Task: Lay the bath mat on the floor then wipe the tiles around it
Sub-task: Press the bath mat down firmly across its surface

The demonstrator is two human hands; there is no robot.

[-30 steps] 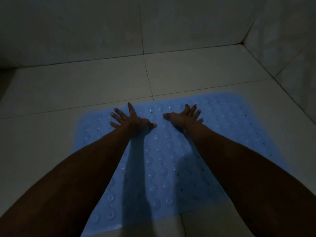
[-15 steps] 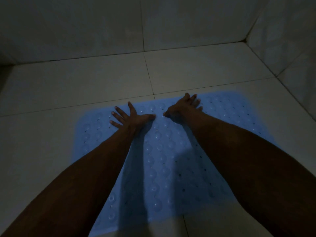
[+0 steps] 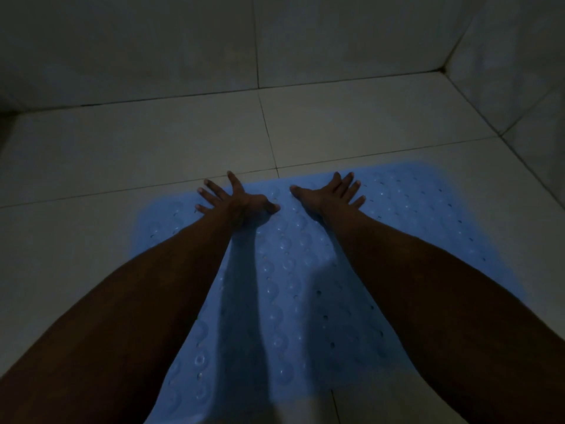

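Bath mat (image 3: 293, 286): blue, dimpled, flat on floor tiles (image 3: 153, 142), far edge just past fingertips | Left hand (image 3: 235, 200): fingers splayed, palm down near far edge | Right hand (image 3: 330, 194): likewise spread flat, holding nothing | Open room: bare tile left and far; walls (image 3: 504, 56) meet far right, close to mat's right edge.

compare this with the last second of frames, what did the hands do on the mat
The right hand slid toward the mat's far edge, bunched its fingers, then spread them flat again. The left hand shifted only slightly and stayed splayed, palm down. Neither hand took hold of anything. The blue bath mat stayed flat on the floor tiles.
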